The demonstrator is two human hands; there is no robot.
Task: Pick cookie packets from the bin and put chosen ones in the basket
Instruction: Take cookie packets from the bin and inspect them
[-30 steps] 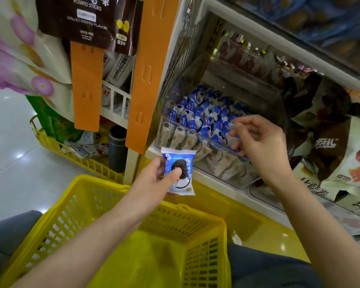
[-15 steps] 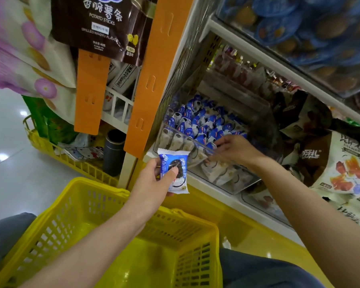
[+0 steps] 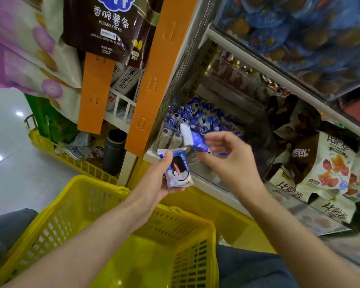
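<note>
**Edges and room.** The clear bin (image 3: pixel 168 140) sits on a shelf, open at the top, with a low front wall. An orange strip (image 3: pixel 152 90) stands just left of the bin and closes that side. Snack bags (image 3: pixel 328 165) crowd the shelf to the right of the bin. Open room lies in front of and below the bin. There the yellow basket (image 3: pixel 104 185) stands mouth upward, and both forearms cross above it.

**Left hand** (image 3: pixel 155 183). It is in front of the bin, just below the front wall. Its grip is closed on the first packet (image 3: pixel 178 172), thumb over the top corner and fingers behind. The packet stands upright, facing the camera. It has a blue top, a white lower part, a dark round cookie printed in the middle and crimped ends.

**Right hand** (image 3: pixel 227 161). It is before the bin's front wall, apart from the left hand. Its grip pinches the second packet (image 3: pixel 195 141) between thumb and fingertips. This packet is tilted with its white end uppermost. It is blurred and the print is unreadable.

**Stock.** Loose packets (image 3: pixel 197 117) of the same blue and white fill the bin.
</note>
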